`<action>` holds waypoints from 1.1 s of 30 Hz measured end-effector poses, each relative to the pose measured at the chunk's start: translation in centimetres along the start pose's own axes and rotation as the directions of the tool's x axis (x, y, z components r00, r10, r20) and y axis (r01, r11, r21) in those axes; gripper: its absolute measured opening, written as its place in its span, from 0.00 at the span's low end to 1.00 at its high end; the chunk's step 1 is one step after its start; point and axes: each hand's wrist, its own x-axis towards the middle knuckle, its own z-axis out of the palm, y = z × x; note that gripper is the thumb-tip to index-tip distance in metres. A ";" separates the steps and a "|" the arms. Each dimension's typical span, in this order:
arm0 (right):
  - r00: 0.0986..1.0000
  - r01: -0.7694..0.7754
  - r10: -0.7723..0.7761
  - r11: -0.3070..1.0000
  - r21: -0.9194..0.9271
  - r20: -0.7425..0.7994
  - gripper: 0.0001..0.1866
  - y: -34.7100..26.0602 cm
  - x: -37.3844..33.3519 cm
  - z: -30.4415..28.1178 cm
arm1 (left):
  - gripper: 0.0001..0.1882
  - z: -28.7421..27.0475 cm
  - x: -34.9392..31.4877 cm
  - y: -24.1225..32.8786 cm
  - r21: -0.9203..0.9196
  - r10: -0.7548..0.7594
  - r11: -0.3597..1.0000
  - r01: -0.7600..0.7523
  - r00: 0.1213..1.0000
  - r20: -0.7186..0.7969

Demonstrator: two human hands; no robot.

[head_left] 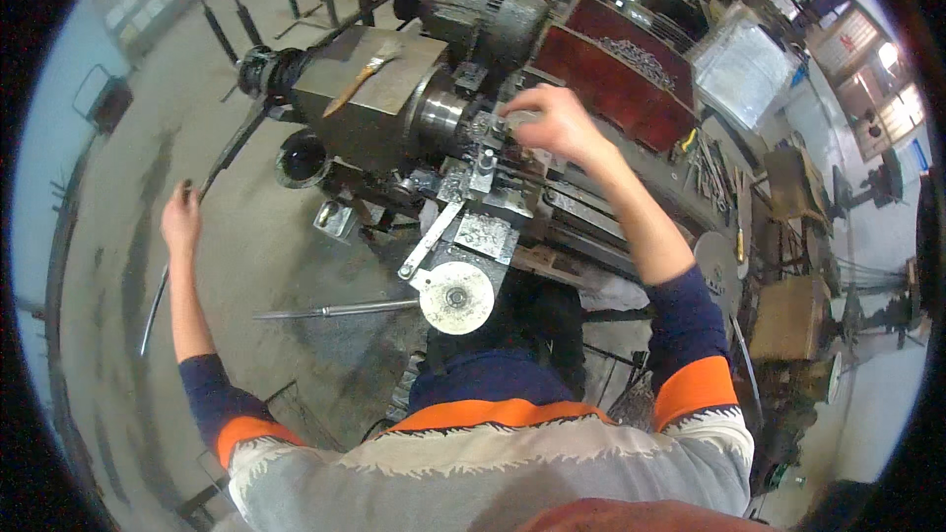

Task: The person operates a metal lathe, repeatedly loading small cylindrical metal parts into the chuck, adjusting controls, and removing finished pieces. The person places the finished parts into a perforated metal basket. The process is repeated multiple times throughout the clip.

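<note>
gripping long bar (229, 156) with left hand (180, 222) off left edge of lathe (406, 89); reaching with bent right hand (557, 125) near chuck (440, 118), cannot tell if pinching; probably partway, given shavings (487, 233); cannot tell the remainder.

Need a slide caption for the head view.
At a lathe: left hand on a long bar, right hand near the chuck, a brush lying on the headstock.

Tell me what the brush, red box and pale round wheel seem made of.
Brush: probably a wooden handle, from its warm brown colour; bristle material unclear. Red box: perhaps painted metal, given its smooth red walls. Pale round wheel: likely metal, from its dull, speckled face.
</note>
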 end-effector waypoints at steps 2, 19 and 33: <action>0.991 -0.027 0.023 0.999 0.029 0.130 0.19 -0.8 3.6 2.8 | 0.21 -2.7 -1.2 -3.3 0.225 -0.249 0.952 0.205 0.951 0.185; 0.999 0.032 -0.031 0.999 -0.030 0.033 0.19 -2.6 3.7 2.9 | 0.16 -4.3 -8.8 14.3 0.198 0.056 0.977 -0.084 0.988 0.144; 0.820 0.442 -0.395 0.897 0.019 -0.415 0.17 -6.7 -4.6 4.8 | 0.15 1.0 -6.2 36.9 -0.760 0.508 -0.160 0.630 0.713 0.483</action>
